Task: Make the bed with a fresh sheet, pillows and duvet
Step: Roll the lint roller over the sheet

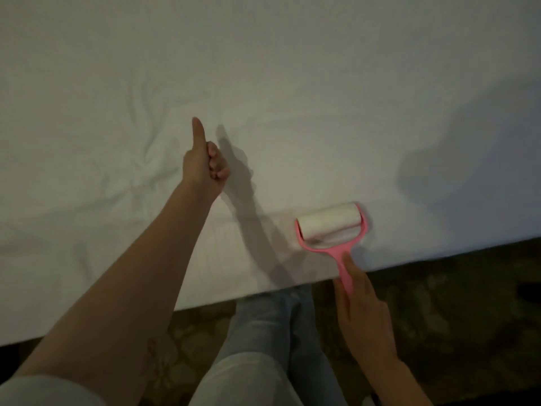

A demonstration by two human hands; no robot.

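A white sheet [292,83] covers the bed and fills most of the view, creased on the left and smoother on the right. My left hand [205,162] is held out above the sheet in a fist with the thumb pointing up, holding nothing. A pink lint roller [332,227] with a white roll lies on the sheet near the bed's front edge. My right hand [360,312] holds its pink handle, with the fingers lying along it over the edge of the bed.
The bed's front edge [205,303] runs diagonally from lower left to right. Below it is dark patterned carpet [439,317]. My legs in blue jeans [263,332] stand against the bed. No pillows or duvet are in view.
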